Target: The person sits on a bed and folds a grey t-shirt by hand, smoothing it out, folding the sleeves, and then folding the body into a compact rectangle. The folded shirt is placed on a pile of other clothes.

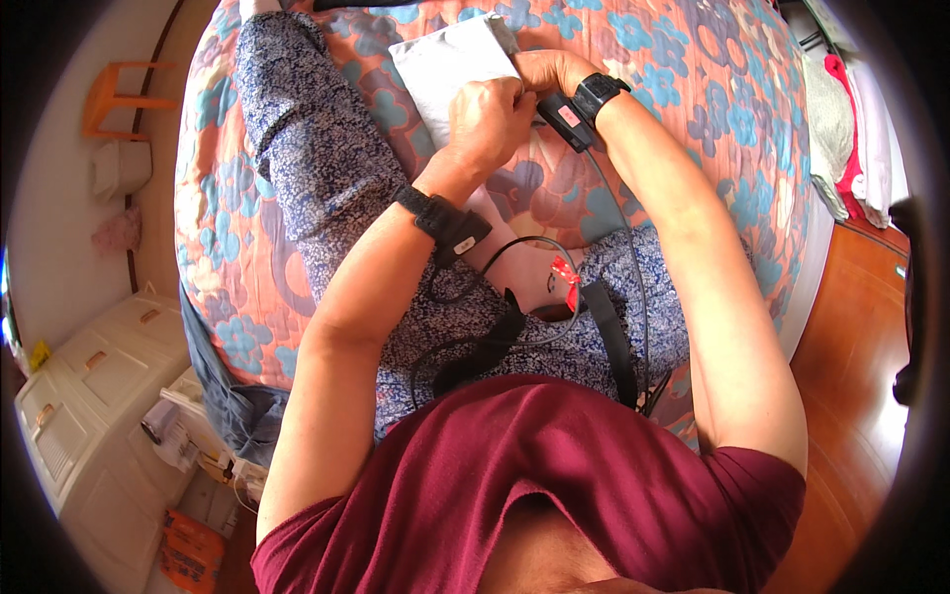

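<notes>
A folded white and grey cloth (453,67) lies on the flowered bedspread in front of me, between my outstretched leg and my hands. My left hand (491,119) is curled over the cloth's right part, its fingers bent in; whether they pinch the fabric is hidden. Against the cloth's right edge is my right hand (545,70), bent at the wrist, its fingertips hidden behind the left hand. Both wrists wear black straps with small black devices (570,122), and cables run from them to my lap.
I sit on the bed with crossed cables and black straps (610,334) over my patterned trousers (319,134). To the left stand cream drawers (111,364) and an orange stool (115,100). Folded clothes (830,126) lie at the right, beyond the bed's edge.
</notes>
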Demonstrator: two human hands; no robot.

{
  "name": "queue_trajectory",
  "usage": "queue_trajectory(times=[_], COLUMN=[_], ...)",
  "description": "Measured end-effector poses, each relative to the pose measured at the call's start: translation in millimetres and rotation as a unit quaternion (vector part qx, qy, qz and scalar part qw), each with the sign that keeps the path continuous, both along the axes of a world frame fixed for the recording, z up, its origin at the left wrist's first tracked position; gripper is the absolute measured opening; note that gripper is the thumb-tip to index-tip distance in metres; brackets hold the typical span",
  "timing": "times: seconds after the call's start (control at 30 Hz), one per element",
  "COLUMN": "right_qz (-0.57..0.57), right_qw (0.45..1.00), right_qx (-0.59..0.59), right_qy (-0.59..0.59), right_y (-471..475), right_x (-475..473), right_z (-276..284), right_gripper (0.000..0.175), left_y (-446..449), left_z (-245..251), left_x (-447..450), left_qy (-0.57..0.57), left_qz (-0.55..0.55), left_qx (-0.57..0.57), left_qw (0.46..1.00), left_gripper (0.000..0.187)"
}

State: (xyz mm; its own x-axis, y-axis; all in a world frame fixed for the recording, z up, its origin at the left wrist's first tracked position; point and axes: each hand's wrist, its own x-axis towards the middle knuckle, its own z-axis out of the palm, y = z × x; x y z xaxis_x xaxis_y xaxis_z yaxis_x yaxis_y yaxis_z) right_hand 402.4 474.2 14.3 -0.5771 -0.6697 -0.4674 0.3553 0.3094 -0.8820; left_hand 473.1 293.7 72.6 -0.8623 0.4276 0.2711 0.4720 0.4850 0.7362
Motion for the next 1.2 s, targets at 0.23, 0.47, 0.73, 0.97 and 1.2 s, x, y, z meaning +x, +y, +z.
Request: queue_trajectory(times=[0.23,0.47,0.73,0.97,1.2], right_qz=[-0.176,-0.089,-0.106,-0.098,-0.114], right_qw=[0.977,0.994,0.983,0.985,0.969], right_qx=[-0.07,-0.055,-0.115,-0.096,-0.17], right_qy=[-0.095,-0.015,-0.097,-0.103,-0.142], right_y=[3,5,4,-3,-13], right_x=[18,5,10,8,16], right_z=[3,-3,8,3,15], right_gripper=[0.019,0.011,0.023,0.032,0.025], left_y=[1,7,-2,-22,-12], left_z=[1,0,15,10,-8], left_x=[0,2,-20,-58,-70], left_qy=[-0.044,0.005,0.017,0.007,0.02], left_qz=[-0.016,-0.013,0.049,-0.035,-0.131], left_qx=[0.005,0.067,0.011,-0.183,-0.192], left_qw=[0.999,0.998,0.999,0.982,0.973], left_gripper=[0.022,0.021,0.029,0.058,0.032])
